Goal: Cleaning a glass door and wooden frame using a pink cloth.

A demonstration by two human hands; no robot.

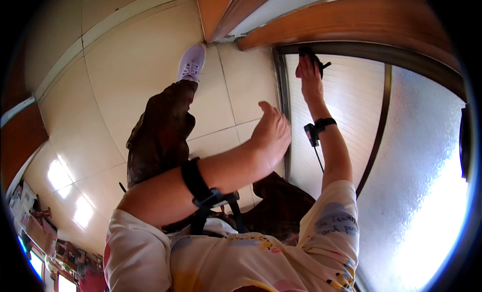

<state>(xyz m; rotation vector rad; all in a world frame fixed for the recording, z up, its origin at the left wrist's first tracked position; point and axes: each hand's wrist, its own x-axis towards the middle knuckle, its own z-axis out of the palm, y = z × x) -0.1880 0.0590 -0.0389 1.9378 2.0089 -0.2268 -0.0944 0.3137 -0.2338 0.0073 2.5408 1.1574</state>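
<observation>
My left hand (272, 130) hangs in front of my body, thumb apart and fingers loosely bent. Nothing shows in it; its far side is hidden. Further right, my right hand (309, 75) reaches up to a black fitting (324, 66) with a short projecting lever, near the dark frame of a door or window. The fingers lie flat over it; whether they grip it is not clear. Behind that hand is a ribbed, pale translucent panel (350, 96). Black straps with small devices sit on my left forearm and right wrist.
A frosted glass panel (406, 141) stands at the right, beside a brown wooden frame (339, 21). My foot in a light purple shoe (192, 62) is on the beige tiled floor (150, 47). Furniture and a person in red (92, 280) are far off at lower left.
</observation>
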